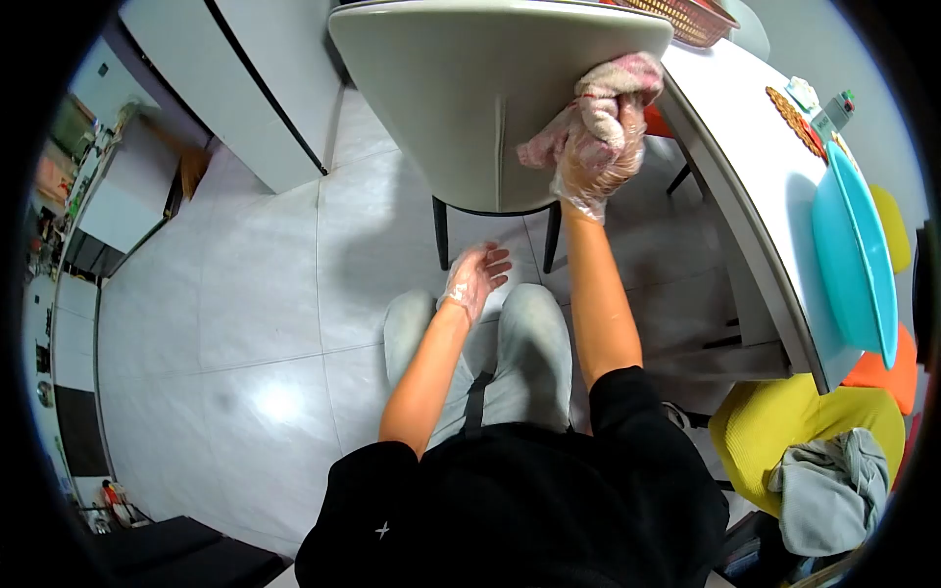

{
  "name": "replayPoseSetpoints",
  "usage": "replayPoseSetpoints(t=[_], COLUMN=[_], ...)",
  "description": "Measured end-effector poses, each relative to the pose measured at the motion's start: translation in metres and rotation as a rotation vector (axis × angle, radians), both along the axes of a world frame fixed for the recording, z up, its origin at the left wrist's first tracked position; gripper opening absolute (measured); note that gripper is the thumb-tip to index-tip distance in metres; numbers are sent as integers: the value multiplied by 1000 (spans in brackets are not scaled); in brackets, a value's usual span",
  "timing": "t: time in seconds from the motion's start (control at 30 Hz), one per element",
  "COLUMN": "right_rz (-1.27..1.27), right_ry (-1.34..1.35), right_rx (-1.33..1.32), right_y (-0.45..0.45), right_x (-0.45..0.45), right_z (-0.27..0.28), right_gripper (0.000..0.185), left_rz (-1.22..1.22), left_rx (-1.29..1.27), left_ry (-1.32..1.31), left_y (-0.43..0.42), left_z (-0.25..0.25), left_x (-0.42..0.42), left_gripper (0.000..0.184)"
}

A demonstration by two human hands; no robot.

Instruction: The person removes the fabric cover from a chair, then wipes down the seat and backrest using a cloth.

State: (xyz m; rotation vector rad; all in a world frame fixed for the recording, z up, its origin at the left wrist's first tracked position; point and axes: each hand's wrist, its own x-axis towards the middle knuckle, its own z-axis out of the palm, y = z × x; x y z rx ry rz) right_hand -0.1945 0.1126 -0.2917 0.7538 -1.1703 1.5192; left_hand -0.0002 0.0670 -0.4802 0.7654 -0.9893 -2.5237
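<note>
A white chair (421,88) with dark legs stands in front of me, its broad back facing my body. My right hand (600,167), in a clear plastic glove, grips a pink and white cloth (618,88) against the right side of that chair back. Part of the cloth hangs loose to the left of my fingers. Below the chair, my left hand (474,274) hovers near my knees, also in a clear glove. Its fingers are apart and it holds nothing.
On the right is a white table (740,108) bearing a turquoise basin (853,255), a brown basket (691,20), a woven mat (794,120) and a bottle (835,113). A grey cloth (833,490) lies over a yellow chair (765,421). White cabinets (230,88) stand at the left.
</note>
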Motion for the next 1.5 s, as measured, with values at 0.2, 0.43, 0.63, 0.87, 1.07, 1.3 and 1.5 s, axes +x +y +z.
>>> replayPoseSetpoints(t=[0.2, 0.43, 0.63, 0.87, 1.07, 1.3, 1.5], right_rz=[-10, 567, 430, 87, 75, 578, 654], right_ry=[-693, -1654, -1201, -401, -265, -1282, -1582], right_rx=[-14, -37, -242, -72, -61, -206, 61], right_y=[-18, -4, -14, 6, 3, -19, 4], right_x=[-16, -8, -37, -29, -63, -145, -61], right_z=[-126, -179, -190, -19, -16, -186, -195], right_gripper=[63, 21, 33, 42, 17, 35, 49], left_rz=[-21, 90, 236, 286, 275, 283, 250], left_rx=[-11, 43, 37, 44, 74, 88, 130], left_ry=[13, 28, 66, 14, -3, -39, -6], left_y=[-5, -6, -15, -15, -19, -23, -12], left_z=[-6, -13, -15, -12, -34, -35, -39], left_x=[7, 2, -4, 0, 7, 18, 15], left_gripper=[33, 26, 20, 21, 23, 22, 23])
